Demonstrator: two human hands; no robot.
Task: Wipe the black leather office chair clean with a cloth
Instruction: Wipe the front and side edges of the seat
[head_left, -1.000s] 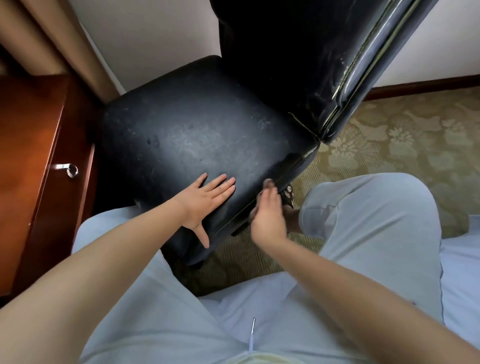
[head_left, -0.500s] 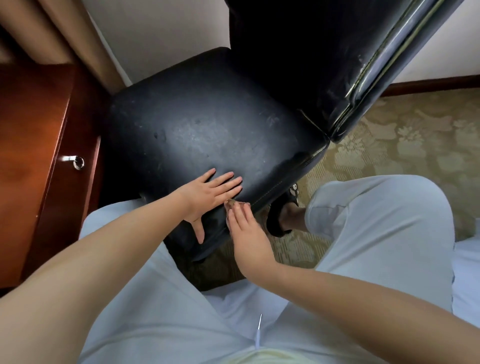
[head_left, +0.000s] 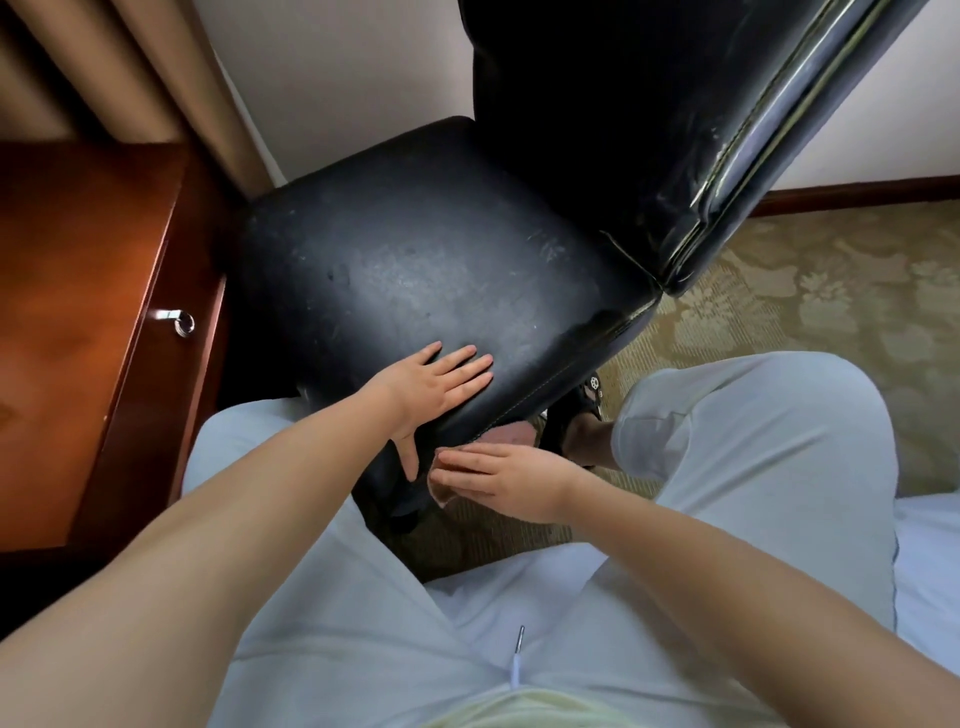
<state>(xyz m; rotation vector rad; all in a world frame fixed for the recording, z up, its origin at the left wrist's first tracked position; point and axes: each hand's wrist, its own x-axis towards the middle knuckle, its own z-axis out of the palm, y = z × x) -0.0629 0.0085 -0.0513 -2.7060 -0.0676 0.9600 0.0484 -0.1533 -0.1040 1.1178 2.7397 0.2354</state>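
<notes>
The black leather chair has a scuffed, dusty seat (head_left: 415, 270) in the middle of the view, and its backrest (head_left: 649, 104) rises at the upper right. My left hand (head_left: 431, 384) rests flat on the seat's front edge, fingers straight and the thumb hanging over the side. Just below it, my right hand (head_left: 509, 478) presses a small pinkish-brown cloth (head_left: 511, 434) against the seat's front side, fingers straight and pointing left. Most of the cloth is hidden under the palm.
A red-brown wooden desk (head_left: 78, 312) with a metal drawer handle (head_left: 176, 318) stands close on the chair's left. A beige curtain (head_left: 156, 78) hangs behind. Patterned carpet (head_left: 779, 291) lies to the right. My knees in pale trousers flank the chair, one foot in a black sandal (head_left: 576, 410).
My right hand has slid with the cloth leftward along the seat's front side, from near the right corner to below my left hand. The left hand stays flat on the seat edge.
</notes>
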